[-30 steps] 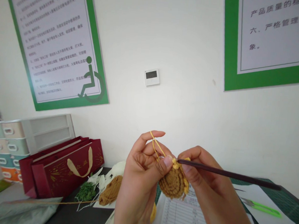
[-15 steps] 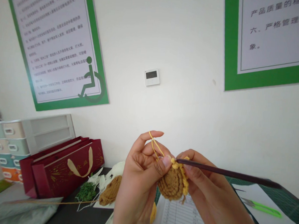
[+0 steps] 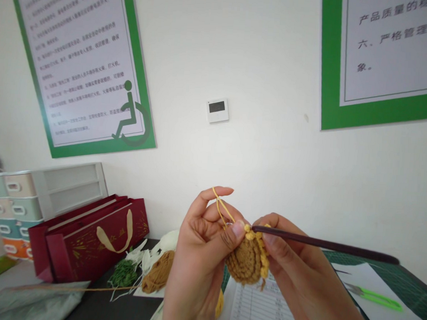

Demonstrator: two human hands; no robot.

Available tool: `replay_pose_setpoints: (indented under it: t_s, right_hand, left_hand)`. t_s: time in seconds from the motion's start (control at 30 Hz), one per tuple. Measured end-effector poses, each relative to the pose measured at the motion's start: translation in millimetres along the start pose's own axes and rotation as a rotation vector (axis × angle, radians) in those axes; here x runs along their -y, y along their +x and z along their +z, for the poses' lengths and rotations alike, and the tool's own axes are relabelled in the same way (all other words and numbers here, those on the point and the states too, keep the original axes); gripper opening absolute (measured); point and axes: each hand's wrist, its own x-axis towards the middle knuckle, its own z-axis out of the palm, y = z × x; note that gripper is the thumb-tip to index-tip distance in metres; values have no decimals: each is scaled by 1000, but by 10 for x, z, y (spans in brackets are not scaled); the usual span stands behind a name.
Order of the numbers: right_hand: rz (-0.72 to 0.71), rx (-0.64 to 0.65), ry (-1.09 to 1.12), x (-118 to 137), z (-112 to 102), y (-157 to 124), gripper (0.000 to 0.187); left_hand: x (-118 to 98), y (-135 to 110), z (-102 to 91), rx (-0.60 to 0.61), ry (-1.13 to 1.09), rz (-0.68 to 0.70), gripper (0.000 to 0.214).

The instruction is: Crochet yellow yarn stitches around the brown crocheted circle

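Between my hands is a small round crochet piece [image 3: 245,264], brown in the middle with a yellow edging. My left hand [image 3: 209,237] pinches its upper left edge between thumb and fingers. Yellow yarn [image 3: 218,202] loops over the raised left index finger and runs down to the stitches. My right hand [image 3: 291,251] grips a dark crochet hook [image 3: 324,243], whose handle points off to the right. The hook's tip is at the yellow stitches beside my left thumb, partly hidden. The right fingertips also touch the piece's right edge.
Brown yarn [image 3: 159,271] and green yarn [image 3: 124,273] lie on the dark table, left of my hands. Dark red gift bags [image 3: 85,248] and a drawer unit [image 3: 18,211] stand farther left. Green-handled snips [image 3: 375,298] rest on white paper at right, beside a printed sheet [image 3: 258,310].
The hook's handle end has tilted up slightly. Both hands and the crochet piece are nearly where they were.
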Motion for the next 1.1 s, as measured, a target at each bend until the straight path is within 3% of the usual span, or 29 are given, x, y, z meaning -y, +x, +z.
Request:
replay_pose_setpoints:
  t_s: [0.47,0.6,0.73,0.9,1.1]
  right_hand:
    - [-79,-66,-36,1,-31,30,26]
    - [-95,7,-107,-52,-44,32,33]
    - [-88,14,-136,-94,-34,28,28]
    - [-55,19,-160,-14,-30,7,18]
    - [-111,30,-228,-14,-60,-1,21]
  left_hand:
    - [15,6,-9,-33,-4,38,44]
    - [34,14,-15,-86,39,97,43]
    - [54,22,-27,-111,38,139,43]
    - [26,19,-52,-128,28,113,43]
    - [6,29,-60,-118,-14,92,44]
